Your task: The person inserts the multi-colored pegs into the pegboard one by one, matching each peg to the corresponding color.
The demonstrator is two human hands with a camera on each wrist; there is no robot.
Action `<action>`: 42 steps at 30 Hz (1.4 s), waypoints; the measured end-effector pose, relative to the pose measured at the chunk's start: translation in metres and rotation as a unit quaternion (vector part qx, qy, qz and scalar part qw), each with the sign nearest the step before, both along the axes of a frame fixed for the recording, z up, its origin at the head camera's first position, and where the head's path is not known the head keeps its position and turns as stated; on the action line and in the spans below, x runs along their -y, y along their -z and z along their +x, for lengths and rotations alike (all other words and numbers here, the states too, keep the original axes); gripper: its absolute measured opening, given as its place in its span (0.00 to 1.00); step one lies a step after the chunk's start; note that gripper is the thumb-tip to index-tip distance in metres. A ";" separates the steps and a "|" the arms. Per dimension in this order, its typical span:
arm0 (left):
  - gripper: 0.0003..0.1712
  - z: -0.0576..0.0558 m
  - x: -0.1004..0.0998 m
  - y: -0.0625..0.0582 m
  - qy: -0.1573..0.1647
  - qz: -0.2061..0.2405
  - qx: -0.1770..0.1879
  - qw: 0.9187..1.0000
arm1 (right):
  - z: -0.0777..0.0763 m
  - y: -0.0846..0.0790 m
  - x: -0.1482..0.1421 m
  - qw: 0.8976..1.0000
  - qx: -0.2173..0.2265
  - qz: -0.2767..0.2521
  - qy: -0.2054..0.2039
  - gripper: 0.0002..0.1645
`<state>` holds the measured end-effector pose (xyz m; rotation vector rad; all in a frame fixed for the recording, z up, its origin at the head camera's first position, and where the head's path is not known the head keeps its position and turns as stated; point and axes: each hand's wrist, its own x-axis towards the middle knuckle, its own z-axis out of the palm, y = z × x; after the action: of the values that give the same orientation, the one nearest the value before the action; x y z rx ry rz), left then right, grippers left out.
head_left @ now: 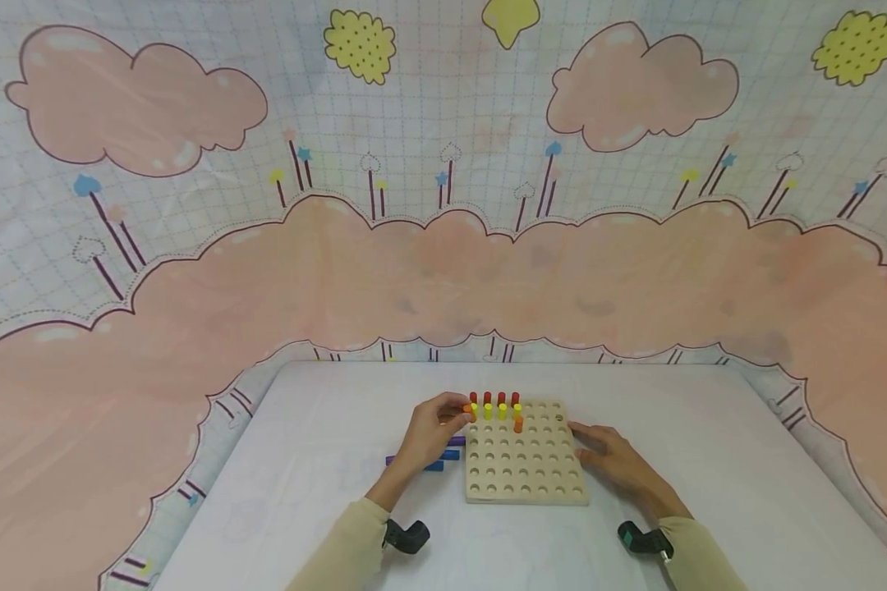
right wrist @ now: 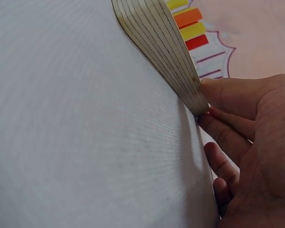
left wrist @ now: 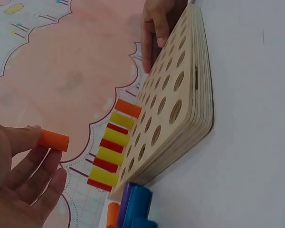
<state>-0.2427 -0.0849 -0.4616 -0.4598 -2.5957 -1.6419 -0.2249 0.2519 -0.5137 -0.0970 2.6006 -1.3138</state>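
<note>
My left hand (head_left: 436, 427) pinches an orange peg (left wrist: 55, 141) between thumb and fingers, just above the left part of a wooden pegboard (head_left: 526, 499). Red pegs (head_left: 501, 397) stand in the board's far row, with yellow pegs (head_left: 503, 412) in the row before them. One more orange peg (head_left: 518, 425) is upright in the third row, in front of the rightmost yellow one. My right hand (head_left: 621, 461) touches the board's right edge with its thumb and fingertips, fingers spread along the side. The lower ends of the standing pegs are hidden in their holes.
Left of the board, partly behind my left hand, lie loose blue pegs (head_left: 434, 465) and a purple peg (head_left: 456, 441). A loose orange peg (left wrist: 113, 215) shows beside them in the left wrist view. The white table (head_left: 310, 443) meets a patterned cloth at its back edge.
</note>
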 end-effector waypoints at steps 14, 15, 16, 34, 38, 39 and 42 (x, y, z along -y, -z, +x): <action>0.15 -0.009 -0.030 0.012 0.007 0.018 0.004 1.000 | -0.005 0.004 -0.002 1.000 -0.015 0.000 -0.009 0.33; 0.15 -0.010 -0.032 0.013 0.004 0.021 0.008 1.000 | -0.005 0.004 -0.002 1.000 -0.015 0.002 -0.010 0.33; 0.14 -0.010 -0.035 0.014 0.001 0.022 0.012 1.000 | -0.005 0.004 -0.003 1.000 -0.016 0.002 -0.011 0.33; 0.10 -0.017 -0.062 0.033 -0.037 0.013 0.031 0.999 | -0.006 0.002 -0.002 1.000 -0.021 -0.014 -0.008 0.32; 0.10 -0.017 -0.064 0.036 -0.041 0.006 0.038 0.998 | -0.006 0.001 -0.002 0.999 -0.024 -0.017 -0.013 0.31; 0.10 -0.018 -0.064 0.037 -0.044 0.006 0.039 0.998 | -0.006 0.001 -0.002 0.999 -0.026 -0.019 -0.014 0.31; 0.10 -0.019 -0.065 0.038 -0.049 0.003 0.039 0.998 | -0.006 0.000 -0.002 0.999 -0.031 -0.023 -0.018 0.31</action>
<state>-0.2616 -0.0201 -0.4992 -0.2683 -2.6208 -1.6695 -0.2311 0.2537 -0.5141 -0.1957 2.6074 -1.3802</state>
